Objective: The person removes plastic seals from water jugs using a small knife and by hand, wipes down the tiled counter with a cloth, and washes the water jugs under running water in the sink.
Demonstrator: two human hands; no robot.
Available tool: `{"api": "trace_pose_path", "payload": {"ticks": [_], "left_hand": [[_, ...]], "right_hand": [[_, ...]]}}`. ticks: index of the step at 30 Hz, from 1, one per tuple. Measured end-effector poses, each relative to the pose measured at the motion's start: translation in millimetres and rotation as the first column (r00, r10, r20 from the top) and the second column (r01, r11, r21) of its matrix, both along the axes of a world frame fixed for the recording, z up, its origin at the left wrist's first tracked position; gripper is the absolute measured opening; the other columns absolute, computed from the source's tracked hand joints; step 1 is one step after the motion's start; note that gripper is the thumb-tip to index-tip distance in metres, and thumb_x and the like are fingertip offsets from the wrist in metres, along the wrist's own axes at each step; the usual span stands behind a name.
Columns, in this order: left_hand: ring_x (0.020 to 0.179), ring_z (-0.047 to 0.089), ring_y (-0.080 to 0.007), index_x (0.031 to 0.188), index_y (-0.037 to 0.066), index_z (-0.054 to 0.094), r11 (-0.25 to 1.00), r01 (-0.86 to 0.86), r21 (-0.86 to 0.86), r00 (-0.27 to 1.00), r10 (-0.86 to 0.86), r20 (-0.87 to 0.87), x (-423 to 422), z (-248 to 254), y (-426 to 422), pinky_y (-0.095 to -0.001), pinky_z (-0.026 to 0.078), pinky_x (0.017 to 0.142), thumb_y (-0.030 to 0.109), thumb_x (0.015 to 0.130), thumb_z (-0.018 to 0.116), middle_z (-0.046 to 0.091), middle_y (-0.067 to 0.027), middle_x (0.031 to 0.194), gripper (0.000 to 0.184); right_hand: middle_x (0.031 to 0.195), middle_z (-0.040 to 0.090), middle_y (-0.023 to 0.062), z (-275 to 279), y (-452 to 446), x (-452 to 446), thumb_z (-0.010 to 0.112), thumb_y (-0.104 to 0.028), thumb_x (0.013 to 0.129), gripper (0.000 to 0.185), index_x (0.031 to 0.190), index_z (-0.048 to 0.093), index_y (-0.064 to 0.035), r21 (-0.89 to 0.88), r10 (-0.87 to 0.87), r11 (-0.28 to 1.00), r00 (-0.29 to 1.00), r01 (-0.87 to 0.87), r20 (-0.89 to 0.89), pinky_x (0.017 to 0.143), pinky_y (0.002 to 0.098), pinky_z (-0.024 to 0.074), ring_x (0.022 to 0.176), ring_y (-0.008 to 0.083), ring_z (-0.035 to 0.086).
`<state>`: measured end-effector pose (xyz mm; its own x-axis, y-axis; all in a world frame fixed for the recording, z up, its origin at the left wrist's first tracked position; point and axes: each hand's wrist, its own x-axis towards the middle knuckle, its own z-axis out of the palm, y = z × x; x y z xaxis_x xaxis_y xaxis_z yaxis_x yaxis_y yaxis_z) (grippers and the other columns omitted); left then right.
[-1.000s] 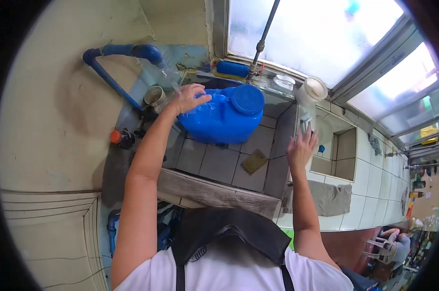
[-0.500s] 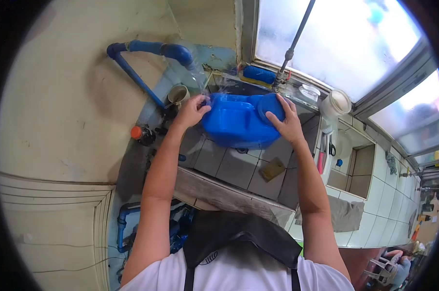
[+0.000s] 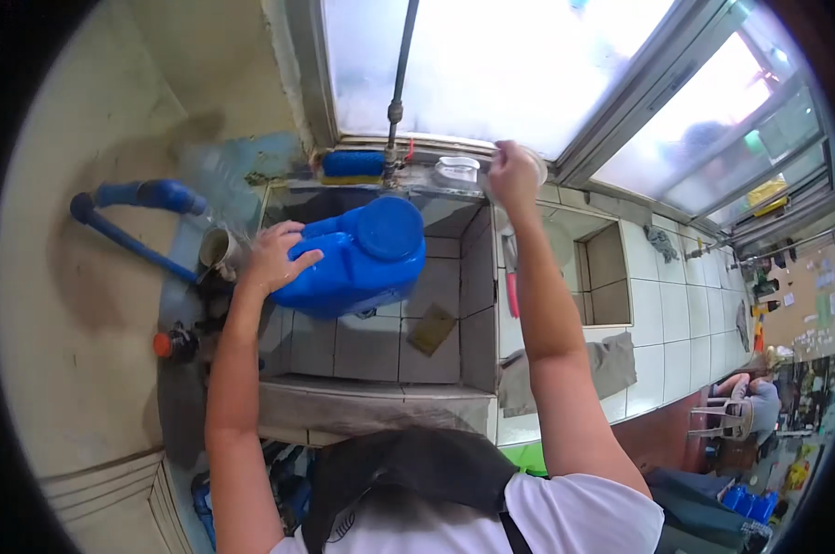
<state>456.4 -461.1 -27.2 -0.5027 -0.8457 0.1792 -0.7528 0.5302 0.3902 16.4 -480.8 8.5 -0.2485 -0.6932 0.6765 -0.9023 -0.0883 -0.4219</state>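
A large blue jug [image 3: 330,277] with a round blue cap [image 3: 390,228] lies in the tiled sink [image 3: 376,395]. My left hand [image 3: 274,261] grips its left end, thumb over the top. Water runs from the blue pipe [image 3: 163,197] beside that hand. Up at the window ledge, my right hand [image 3: 514,177] is closed at a white tub [image 3: 535,164], partly covering it; what its fingers pinch is hidden. A yellowish sponge [image 3: 432,330] lies on the sink floor.
Around the sink are a mug [image 3: 218,250], an orange-capped bottle [image 3: 165,345], a blue-and-yellow brush [image 3: 353,166], a white dish [image 3: 457,170], a red-handled tool [image 3: 512,294] and a grey cloth [image 3: 611,365]. A seated person [image 3: 763,404] is at far right.
My right hand has left the jug's cap and moved up to the white tub. My left hand stays on the jug's left end. The view has shifted.
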Motion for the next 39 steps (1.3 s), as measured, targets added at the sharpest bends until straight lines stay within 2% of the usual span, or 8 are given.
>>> {"api": "trace_pose_path", "payload": {"ticks": [5,14,21,27,30,31,32,39], "left_hand": [[0.115,0.059,-0.0336,0.092,0.0,0.073,1.0,-0.025,0.013,0.997,0.025,-0.067,-0.2,-2.9,-0.8,-0.0435,0.045,0.102,0.047,0.08,0.077,0.063,-0.0126,0.127,0.048],[0.119,0.058,-0.0327,0.088,0.003,0.072,0.993,-0.084,0.078,0.994,0.089,-0.064,0.1,-4.3,1.1,-0.0454,0.044,0.103,0.05,0.079,0.077,0.062,-0.0088,0.132,0.048],[0.115,0.061,-0.0331,0.087,0.003,0.074,0.996,-0.086,0.021,0.993,0.087,-0.078,-2.7,-3.2,1.7,-0.0439,0.047,0.1,0.05,0.079,0.079,0.065,-0.0119,0.127,0.048],[0.113,0.063,-0.0306,0.09,0.004,0.076,0.989,-0.11,0.098,0.981,0.124,-0.15,0.5,-19.9,-8.7,-0.0413,0.049,0.1,0.063,0.072,0.078,0.067,-0.0105,0.125,0.062],[0.11,0.066,-0.0301,0.088,0.004,0.076,0.989,-0.14,0.044,0.974,0.146,-0.175,1.4,-31.7,-9.9,-0.0397,0.05,0.099,0.067,0.069,0.078,0.069,-0.0094,0.12,0.066],[0.108,0.066,-0.0299,0.088,0.004,0.076,0.988,-0.149,0.037,0.967,0.154,-0.204,0.9,-32.0,-8.6,-0.0392,0.05,0.098,0.069,0.067,0.078,0.07,-0.0086,0.117,0.068],[0.108,0.066,-0.0299,0.088,0.004,0.076,0.986,-0.162,0.033,0.964,0.166,-0.207,1.1,-31.6,-6.8,-0.0392,0.05,0.098,0.069,0.067,0.078,0.07,-0.0086,0.117,0.068],[0.109,0.066,-0.029,0.093,0.002,0.076,0.986,-0.14,0.086,0.976,0.152,-0.156,-4.0,-14.7,3.6,-0.0401,0.051,0.097,0.061,0.074,0.078,0.069,-0.0095,0.12,0.062]], "right_hand": [[0.098,0.073,0.02,12.8,-61.0,-82.0,0.059,-0.019,0.089,0.027,0.105,0.073,-0.0032,0.859,0.148,0.47,0.941,0.203,-0.304,0.085,0.0427,0.0538,0.094,0.034,0.071],[0.122,0.07,0.0163,-62.2,-93.9,-100.4,0.052,-0.026,0.09,0.033,0.104,0.076,-0.0075,0.77,-0.07,0.558,0.942,0.31,-0.329,0.096,0.0462,0.0501,0.114,0.0355,0.065],[0.083,0.072,0.0192,50.8,-64.6,-100.7,0.08,-0.042,0.071,0.055,0.09,0.073,0.0094,0.817,-0.053,0.533,0.973,0.219,-0.226,0.061,0.0368,0.0581,0.069,0.0257,0.071],[0.097,0.072,0.0113,97.8,-8.1,-76.4,0.065,-0.026,0.09,0.044,0.125,0.063,0.0001,0.6,0.144,0.718,0.919,-0.352,0.367,0.061,0.0299,0.0585,0.081,0.0161,0.07],[0.098,0.074,0.0104,53.9,9.1,-20.2,0.061,-0.014,0.091,0.039,0.128,0.062,-0.0009,0.332,0.456,0.76,0.823,-0.559,0.34,0.075,0.0331,0.0571,0.085,0.0196,0.071],[0.104,0.074,0.0158,48.4,28.3,12.4,0.06,-0.013,0.09,0.039,0.128,0.062,-0.0019,0.412,0.562,0.784,0.813,-0.464,-0.153,0.08,0.039,0.0569,0.089,0.0254,0.072],[0.109,0.073,0.0184,66.1,61.8,72.6,0.06,-0.014,0.09,0.041,0.129,0.062,-0.0039,0.527,0.479,0.71,0.869,-0.466,0.124,0.081,0.0402,0.0565,0.093,0.0281,0.073],[0.159,0.036,0.0179,-46.7,39.8,166.5,0.057,-0.043,0.096,0.061,0.148,0.047,-0.0133,0.456,0.609,0.749,0.772,-0.482,-0.184,0.12,0.0565,0.0209,0.15,0.0455,0.021]]}}
